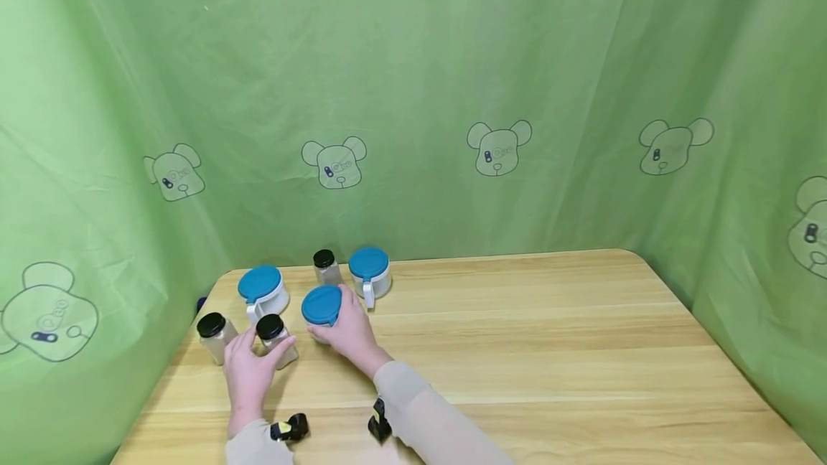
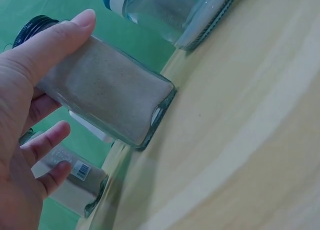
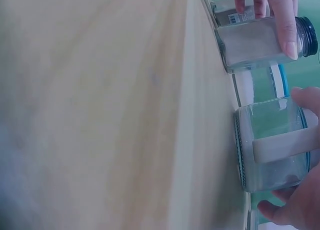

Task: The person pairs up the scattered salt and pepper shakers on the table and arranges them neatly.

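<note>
My left hand (image 1: 248, 377) pinches a square glass jar (image 2: 107, 87) between thumb and fingers, high on its body. This jar has a black screw lid (image 1: 270, 326) and is filled with a greyish powder. My right hand (image 1: 354, 334) grips a clear glass seasoning pot (image 3: 272, 172) from the side, thumb and fingers around it near the top. A blue lid (image 1: 321, 304) covers the pot, and its white handle (image 3: 285, 146) shows in the right wrist view. The two held containers stand side by side at the table's left.
A second black-lidded jar (image 1: 216, 339) stands left of my left hand, and a third (image 1: 327, 273) is farther back. Two more blue-lidded pots (image 1: 260, 282) with white handles stand behind. The wooden table (image 1: 549, 350) stretches right; a green curtain (image 1: 413, 92) hangs around it.
</note>
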### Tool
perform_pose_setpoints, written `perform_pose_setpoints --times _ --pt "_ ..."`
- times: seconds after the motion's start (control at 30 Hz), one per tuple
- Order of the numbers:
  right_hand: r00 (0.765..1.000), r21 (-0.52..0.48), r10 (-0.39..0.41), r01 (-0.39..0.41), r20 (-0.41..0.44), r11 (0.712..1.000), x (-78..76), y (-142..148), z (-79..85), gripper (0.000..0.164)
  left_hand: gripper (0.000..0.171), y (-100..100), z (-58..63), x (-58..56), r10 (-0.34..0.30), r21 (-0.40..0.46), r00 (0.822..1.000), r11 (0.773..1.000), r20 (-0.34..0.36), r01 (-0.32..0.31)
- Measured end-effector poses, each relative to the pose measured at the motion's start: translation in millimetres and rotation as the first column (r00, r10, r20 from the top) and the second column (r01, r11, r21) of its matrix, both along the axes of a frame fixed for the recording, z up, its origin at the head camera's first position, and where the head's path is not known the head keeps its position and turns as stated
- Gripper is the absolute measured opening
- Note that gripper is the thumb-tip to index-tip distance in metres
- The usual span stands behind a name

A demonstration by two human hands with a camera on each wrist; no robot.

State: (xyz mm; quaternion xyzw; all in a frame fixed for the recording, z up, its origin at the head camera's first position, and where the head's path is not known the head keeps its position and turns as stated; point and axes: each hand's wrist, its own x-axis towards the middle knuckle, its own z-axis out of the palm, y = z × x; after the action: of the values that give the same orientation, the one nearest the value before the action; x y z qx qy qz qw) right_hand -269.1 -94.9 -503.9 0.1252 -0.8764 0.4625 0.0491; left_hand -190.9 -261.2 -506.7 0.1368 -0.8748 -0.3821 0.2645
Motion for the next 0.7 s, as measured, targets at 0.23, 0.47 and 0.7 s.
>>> perform_pose_setpoints --times 0.23,0.47,0.7 --pt "1.0 0.023 -0.02 0.02 -0.013 1.0 0.0 0.4 -0.3 0.097 0.059 0.8 0.1 -0.8 0.014 -0.035 0.999 0.999 -0.05 -0.016" --pt "0.999 0.004 -0.033 0.033 -0.015 0.999 0.9 2.7 2.6 0.095 0.066 2.5 1.3 -0.1 0.039 -0.062 0.999 0.997 -0.003 -0.039" --pt "1.0 -0.02 -0.015 0.015 -0.021 1.0 0.8 5.1 2.3 0.094 0.065 3.9 4.8 0.1 0.05 -0.062 0.999 0.997 -0.01 -0.05"
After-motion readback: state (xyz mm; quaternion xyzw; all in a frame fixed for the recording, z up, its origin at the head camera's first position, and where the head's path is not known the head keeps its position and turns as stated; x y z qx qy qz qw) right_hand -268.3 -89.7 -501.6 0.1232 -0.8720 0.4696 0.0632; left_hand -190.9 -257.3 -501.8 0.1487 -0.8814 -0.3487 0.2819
